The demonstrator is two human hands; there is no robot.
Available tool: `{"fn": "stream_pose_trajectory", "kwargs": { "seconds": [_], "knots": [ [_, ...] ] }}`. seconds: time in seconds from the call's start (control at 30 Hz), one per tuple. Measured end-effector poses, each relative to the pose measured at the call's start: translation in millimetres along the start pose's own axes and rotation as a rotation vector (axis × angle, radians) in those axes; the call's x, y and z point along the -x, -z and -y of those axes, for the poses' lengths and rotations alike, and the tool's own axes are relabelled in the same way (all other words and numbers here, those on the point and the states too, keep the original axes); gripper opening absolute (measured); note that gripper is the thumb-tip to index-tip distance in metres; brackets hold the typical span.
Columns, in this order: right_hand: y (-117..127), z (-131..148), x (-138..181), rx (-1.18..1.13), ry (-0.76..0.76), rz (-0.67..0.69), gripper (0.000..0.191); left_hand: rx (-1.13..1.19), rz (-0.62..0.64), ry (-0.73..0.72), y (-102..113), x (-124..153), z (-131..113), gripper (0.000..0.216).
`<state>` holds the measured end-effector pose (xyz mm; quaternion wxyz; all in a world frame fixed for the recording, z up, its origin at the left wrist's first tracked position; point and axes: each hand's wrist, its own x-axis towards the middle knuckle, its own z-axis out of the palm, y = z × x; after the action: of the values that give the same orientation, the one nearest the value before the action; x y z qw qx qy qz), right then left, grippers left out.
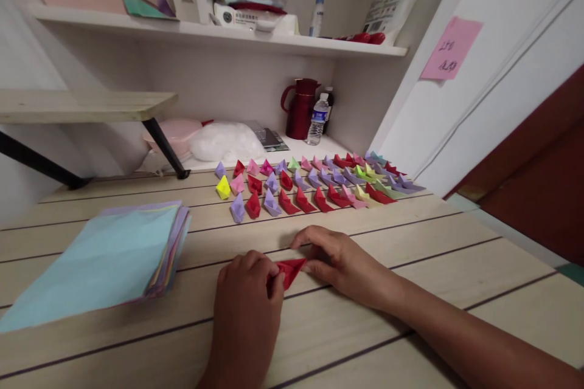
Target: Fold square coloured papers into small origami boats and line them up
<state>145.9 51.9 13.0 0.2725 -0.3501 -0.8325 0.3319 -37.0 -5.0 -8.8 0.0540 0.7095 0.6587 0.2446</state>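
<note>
Pinching the red folded paper (289, 270) at its near corner with curled fingers of the left hand (249, 292); gripping its far tip with the right hand (335, 258). Resting on the wooden table (410, 243), mid-front. Seems featherlight, thin, easily creased; best held lightly by folded edges. Beyond, rows of paper boats (314, 185); leftward, a stack of coloured sheets (104, 255).

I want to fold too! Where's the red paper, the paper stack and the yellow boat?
Red paper (290, 270), head view, its visible middle.
Paper stack (98, 258), head view, top blue sheet.
Yellow boat (223, 188), head view, its side.
</note>
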Motion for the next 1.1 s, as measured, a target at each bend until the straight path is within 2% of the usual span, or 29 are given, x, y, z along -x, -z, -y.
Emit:
{"fn": "stream_pose_trajectory", "kwargs": {
  "seconds": [0.17, 0.3, 0.53, 0.67, 0.87, 0.97, 1.1],
  "knots": [
    [1.0, 0.2, -1.2, -0.004, 0.073, 0.007, 0.011, 0.007, 0.035, 0.012, 2.6, -1.9, -1.3, 0.015],
    [-1.1, 0.6, -0.5, 0.000, 0.009, 0.014, 0.012, 0.019, 0.056, 0.010, 2.6, -2.4, -1.4, 0.017],
    [-5.7, 3.7, 1.0, 0.037, 0.071, -0.006, 0.018, 0.067, 0.096, -0.035, 2.8, -3.1, -2.7, 0.019],
    [-5.2, 4.3, 0.6, 0.028, 0.021, -0.002, 0.019, 0.083, 0.109, -0.044, 2.1, -3.8, -3.5, 0.018],
    [-0.4, 5.5, 1.8, 0.017, 0.074, 0.029, 0.037, 0.069, 0.091, -0.018, 0.6, -4.1, -2.7, 0.015],
    [0.1, 5.4, 3.9, 0.048, 0.096, 0.080, 0.035, 0.054, 0.090, -0.016, 1.2, -3.4, -3.0, 0.015],
    [-1.7, 2.9, 5.1, 0.110, 0.123, 0.081, 0.027, 0.029, 0.127, -0.010, 1.8, -3.2, -4.1, 0.015]
  ]
}}
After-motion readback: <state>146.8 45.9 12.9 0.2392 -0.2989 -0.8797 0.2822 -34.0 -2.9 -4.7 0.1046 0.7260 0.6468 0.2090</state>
